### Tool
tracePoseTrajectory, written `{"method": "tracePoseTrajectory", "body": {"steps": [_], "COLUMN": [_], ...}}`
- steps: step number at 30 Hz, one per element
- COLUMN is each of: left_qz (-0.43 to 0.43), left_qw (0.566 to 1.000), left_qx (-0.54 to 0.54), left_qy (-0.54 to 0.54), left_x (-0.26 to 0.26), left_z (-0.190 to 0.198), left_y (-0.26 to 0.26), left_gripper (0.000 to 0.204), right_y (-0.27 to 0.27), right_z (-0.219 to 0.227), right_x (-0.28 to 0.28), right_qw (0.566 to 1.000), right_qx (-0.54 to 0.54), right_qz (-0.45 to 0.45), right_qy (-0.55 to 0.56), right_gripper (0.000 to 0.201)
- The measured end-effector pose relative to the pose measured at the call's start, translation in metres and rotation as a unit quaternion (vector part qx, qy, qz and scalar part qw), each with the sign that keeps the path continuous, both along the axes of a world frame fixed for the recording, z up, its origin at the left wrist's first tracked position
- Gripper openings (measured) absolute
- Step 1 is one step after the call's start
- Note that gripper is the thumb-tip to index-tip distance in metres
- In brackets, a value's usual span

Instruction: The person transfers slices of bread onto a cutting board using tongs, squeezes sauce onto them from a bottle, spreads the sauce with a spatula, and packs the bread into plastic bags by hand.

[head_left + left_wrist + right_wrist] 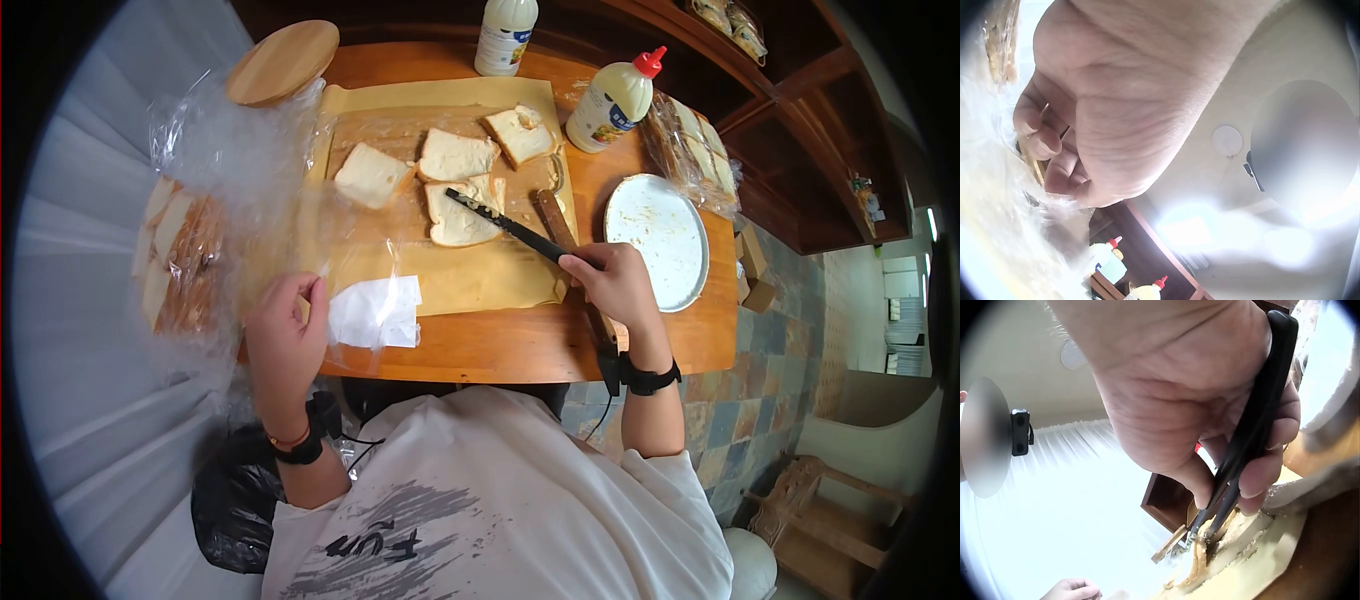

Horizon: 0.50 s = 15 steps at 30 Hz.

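My right hand (612, 285) grips black tongs (525, 235), which slant left so that their tips lie over the nearest bread slice (460, 225). Small bits of filling cling around the tong tips in the right wrist view. Several more slices lie beyond it, including a plain one (372, 177) at the left and one with a spread (520, 135) at the right. At the board's near left, my left hand (287, 330) has curled fingers, and its thumb and forefinger pinch clear plastic film (1063, 219). A white paper piece (375, 312) lies beside that hand.
Yellow paper (450, 285) covers the board. A wooden-handled tool (556, 222) lies along its right edge. Right of it are a round white tray (656, 245), a squeeze bottle (610, 105) and packed bread (695, 150). Bagged bread (180, 255) and a round wooden lid (283, 62) stand left.
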<state>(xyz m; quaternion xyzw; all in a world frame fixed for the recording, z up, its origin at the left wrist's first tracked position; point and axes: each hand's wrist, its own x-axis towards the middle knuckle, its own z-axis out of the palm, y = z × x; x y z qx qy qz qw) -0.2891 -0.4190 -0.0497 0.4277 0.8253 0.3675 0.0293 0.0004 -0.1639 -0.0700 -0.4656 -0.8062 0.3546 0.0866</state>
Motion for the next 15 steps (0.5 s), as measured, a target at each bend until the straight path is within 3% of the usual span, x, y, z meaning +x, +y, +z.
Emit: {"method": "tracePoseTrajectory", "body": {"steps": [6, 9, 13, 15], "left_qz": [-0.008, -0.017, -0.015, -0.014], "left_qw": [1.0, 1.0, 1.0, 1.0], "left_qx": [0.002, 0.007, -0.011, -0.016], "left_qy": [0.005, 0.022, -0.004, -0.016], "left_x": [0.004, 0.007, 0.013, 0.015], "left_z": [0.001, 0.001, 0.002, 0.001], "left_y": [0.005, 0.009, 0.015, 0.019], "left_gripper": [0.006, 0.006, 0.005, 0.005], "right_y": [-0.01, -0.011, -0.018, -0.029], "right_z": [0.002, 0.0, 0.009, 0.006], "right_x": [0.012, 0.026, 0.04, 0.035], "right_qw": [0.981, 0.95, 0.924, 0.923], "right_qx": [-0.164, -0.244, -0.342, -0.341], "right_qz": [-0.058, -0.076, -0.065, -0.05], "right_qy": [0.081, 0.18, 0.157, 0.173], "right_gripper": [0.026, 0.023, 0.021, 0.022]}}
